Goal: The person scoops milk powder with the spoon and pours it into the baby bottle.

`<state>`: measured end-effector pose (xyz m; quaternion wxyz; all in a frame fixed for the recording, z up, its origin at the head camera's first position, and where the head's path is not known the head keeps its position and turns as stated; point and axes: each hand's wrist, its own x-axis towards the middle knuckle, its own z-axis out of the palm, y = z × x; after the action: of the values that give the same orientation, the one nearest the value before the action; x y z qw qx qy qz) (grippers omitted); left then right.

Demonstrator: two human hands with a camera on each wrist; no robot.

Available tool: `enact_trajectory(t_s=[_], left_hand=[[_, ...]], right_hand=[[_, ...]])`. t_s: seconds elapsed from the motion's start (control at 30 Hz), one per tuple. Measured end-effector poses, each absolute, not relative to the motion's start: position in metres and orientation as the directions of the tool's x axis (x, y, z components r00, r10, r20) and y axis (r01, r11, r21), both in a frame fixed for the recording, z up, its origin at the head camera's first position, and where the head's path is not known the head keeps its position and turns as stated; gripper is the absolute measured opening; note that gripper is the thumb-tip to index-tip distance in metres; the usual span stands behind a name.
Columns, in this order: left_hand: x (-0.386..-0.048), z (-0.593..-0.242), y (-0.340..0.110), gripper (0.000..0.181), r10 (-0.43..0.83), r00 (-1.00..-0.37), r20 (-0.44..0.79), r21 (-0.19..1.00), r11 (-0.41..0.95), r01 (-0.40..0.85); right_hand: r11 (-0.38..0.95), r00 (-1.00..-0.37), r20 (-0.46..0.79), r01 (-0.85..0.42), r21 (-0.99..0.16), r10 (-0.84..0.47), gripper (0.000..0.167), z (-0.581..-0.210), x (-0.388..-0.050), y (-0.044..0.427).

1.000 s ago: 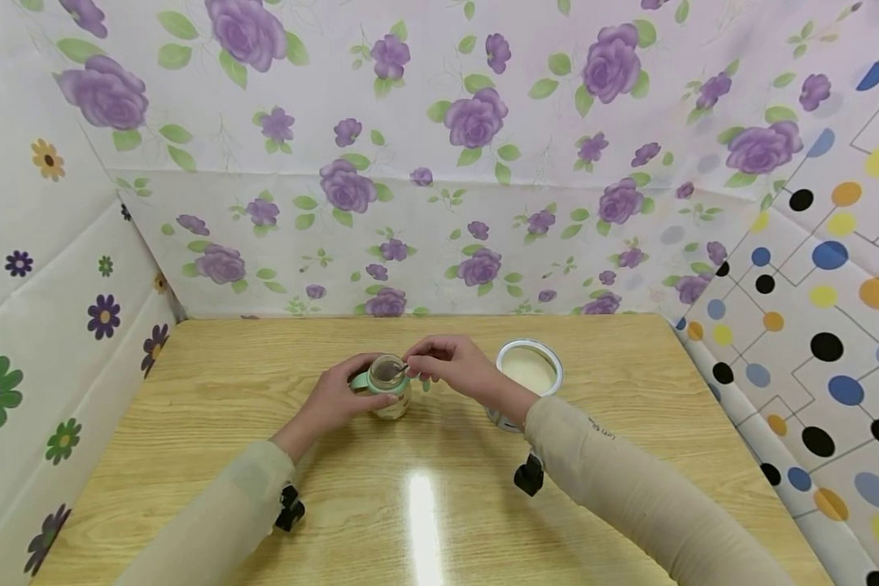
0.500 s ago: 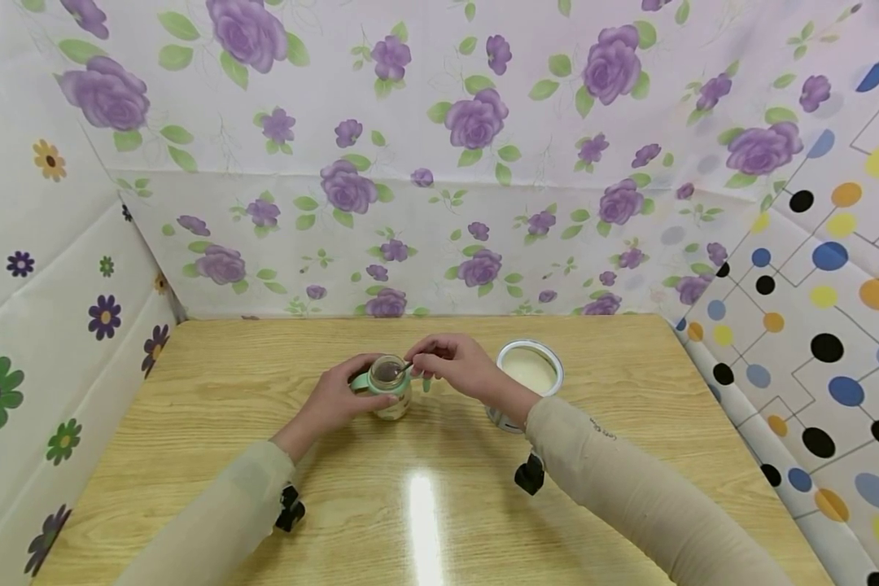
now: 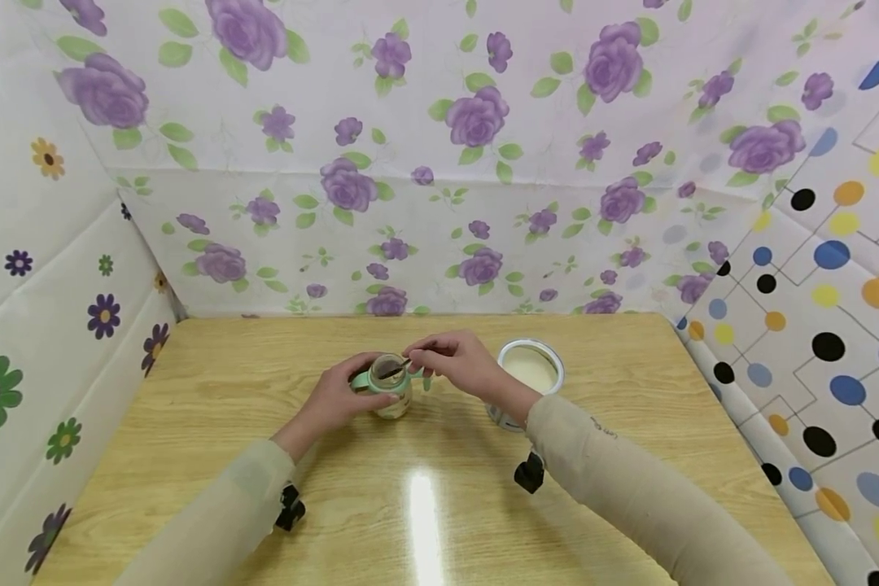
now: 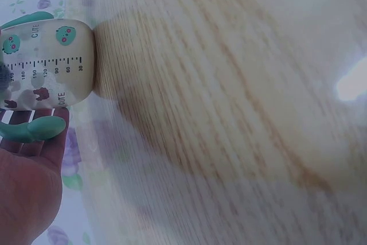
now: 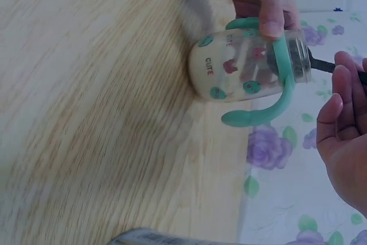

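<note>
The left hand (image 3: 337, 395) grips the part-filled bottle (image 5: 235, 76); beside it, the right hand (image 3: 456, 363) pinches the spoon (image 5: 322, 66) inside, work seemingly unfinished.

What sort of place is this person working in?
Probably a small indoor booth, perhaps staged for tabletop work, though the wider room is out of view. A wood-grain table has a purple-flowered backdrop behind it and a dotted sheet along its right side.

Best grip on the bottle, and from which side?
Likely high on the bottle, by its left handle, from the left: it juts sideways, and the left hand holds there. A dark utensil in the right hand crosses the open mouth from the right.
</note>
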<state>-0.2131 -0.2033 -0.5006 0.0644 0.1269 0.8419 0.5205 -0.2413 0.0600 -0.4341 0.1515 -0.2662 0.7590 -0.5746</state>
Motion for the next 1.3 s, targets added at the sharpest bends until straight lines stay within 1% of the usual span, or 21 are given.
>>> enact_trajectory(t_s=[0.13, 0.27, 0.43, 0.5, 0.87, 1.07, 1.3], left_hand=[[-0.212, -0.5, -0.203, 0.072, 0.282, -0.959, 0.033, 0.892, 0.424, 0.156], [-0.212, -0.5, -0.203, 0.07, 0.279, -0.96, 0.04, 0.894, 0.418, 0.158], [-0.212, -0.5, -0.203, 0.069, 0.278, -0.96, 0.04, 0.899, 0.41, 0.156], [-0.212, -0.501, -0.203, 0.069, 0.278, -0.96, 0.041, 0.898, 0.41, 0.157], [-0.212, -0.499, -0.202, 0.072, 0.271, -0.962, 0.028, 0.897, 0.419, 0.144], [-0.211, -0.499, -0.203, 0.071, 0.268, -0.963, 0.029, 0.896, 0.42, 0.143], [-0.212, -0.499, -0.202, 0.073, 0.267, -0.963, 0.024, 0.889, 0.435, 0.143]], right_hand=[[0.192, -0.835, 0.074, -0.21, -0.959, -0.546, 0.034, -0.433, -0.24, 0.058], [0.171, -0.874, 0.067, -0.168, -0.971, -0.481, 0.031, -0.431, -0.241, 0.054], [0.068, -0.925, 0.048, -0.079, -0.994, -0.377, 0.029, -0.434, -0.245, 0.053], [0.047, -0.936, 0.045, -0.065, -0.997, -0.349, 0.03, -0.437, -0.246, 0.054], [0.009, -0.961, 0.031, -0.034, -0.999, -0.274, 0.028, -0.443, -0.247, 0.054], [-0.02, -0.963, 0.025, -0.02, -1.0, -0.27, 0.025, -0.441, -0.246, 0.055], [-0.027, -0.961, 0.013, -0.006, -1.0, -0.278, 0.033, -0.44, -0.244, 0.059]])
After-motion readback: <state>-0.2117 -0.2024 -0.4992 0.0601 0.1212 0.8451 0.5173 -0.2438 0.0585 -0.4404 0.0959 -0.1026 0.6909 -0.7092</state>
